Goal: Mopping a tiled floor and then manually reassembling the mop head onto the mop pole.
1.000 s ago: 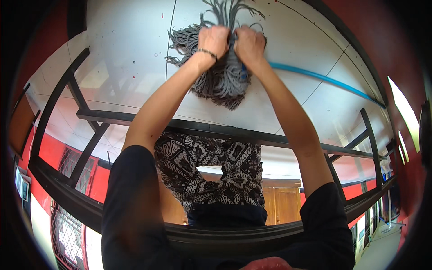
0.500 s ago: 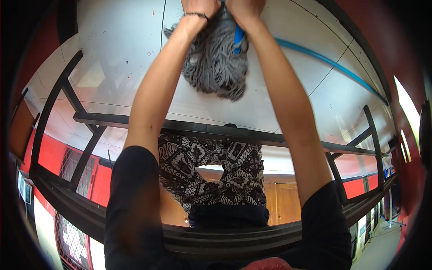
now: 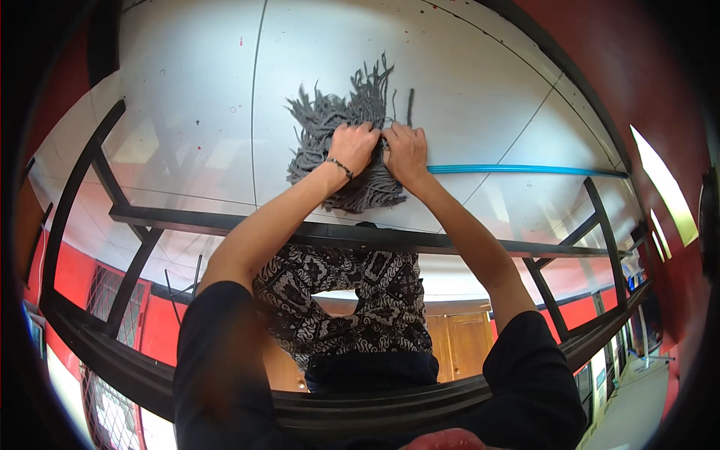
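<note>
A grey string mop head [image 3: 322,124] lies spread on the white tiled floor [image 3: 202,82], its loose strands fanning away and to the left. My left hand [image 3: 354,146], with a dark bracelet at the wrist, is closed on the strands near the middle. Close against it, my right hand [image 3: 406,154] has its fingers curled over the right edge of the mop head. From beneath that hand a blue mop handle [image 3: 525,169] runs out to the right along the floor. What lies under my fingers is hidden.
A dark bar [image 3: 360,235] of a framed structure crosses between me and the mop, with slanting side pieces at left and right. My patterned trousers [image 3: 341,315] show below it. A red wall [image 3: 585,67] borders the floor at right. A wooden cabinet [image 3: 461,345] shows lower down.
Both hands have come nearer from the top edge. The mop head, bunched below them before, now spreads around them with strands pointing away. The blue handle has swung to lie straighter across the right.
</note>
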Tool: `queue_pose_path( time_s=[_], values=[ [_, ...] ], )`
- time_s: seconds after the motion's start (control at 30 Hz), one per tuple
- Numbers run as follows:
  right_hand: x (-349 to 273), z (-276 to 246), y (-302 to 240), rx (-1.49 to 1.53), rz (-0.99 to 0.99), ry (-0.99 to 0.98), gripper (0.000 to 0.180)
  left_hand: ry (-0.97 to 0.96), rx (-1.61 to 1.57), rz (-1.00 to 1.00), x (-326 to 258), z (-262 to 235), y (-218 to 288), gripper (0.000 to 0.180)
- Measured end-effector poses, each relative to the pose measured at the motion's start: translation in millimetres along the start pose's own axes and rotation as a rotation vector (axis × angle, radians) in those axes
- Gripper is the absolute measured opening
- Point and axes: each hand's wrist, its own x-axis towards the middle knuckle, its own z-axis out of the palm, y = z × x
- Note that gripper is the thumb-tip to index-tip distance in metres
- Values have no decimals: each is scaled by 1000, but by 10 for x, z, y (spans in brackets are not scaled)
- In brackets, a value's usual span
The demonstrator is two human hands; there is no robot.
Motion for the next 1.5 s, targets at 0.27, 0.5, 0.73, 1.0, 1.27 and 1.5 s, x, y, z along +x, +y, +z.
queue_pose_path(
  time_s=[0.27,0.5,0.73,1.0,1.27,1.5],
  values=[
    [333,-2,173,-5,259,291,15,256,-7,-103,507,-203,88,20],
    [1574,-432,434,-67,341,441,17,443,131,-193,1573,-769,-173,15],
    [1428,-407,338,-41,372,440,16,331,196,-155,1487,-721,-174,15],
    [1790,-549,388,-73,320,529,21,466,112,-193,1719,-996,-189,19],
    [1591,-633,407,-81,388,296,20,487,148,-75,1600,-804,-174,22],
    [1802,-683,564,-141,282,337,22,519,166,-237,1817,-998,-106,17]
  ],
)
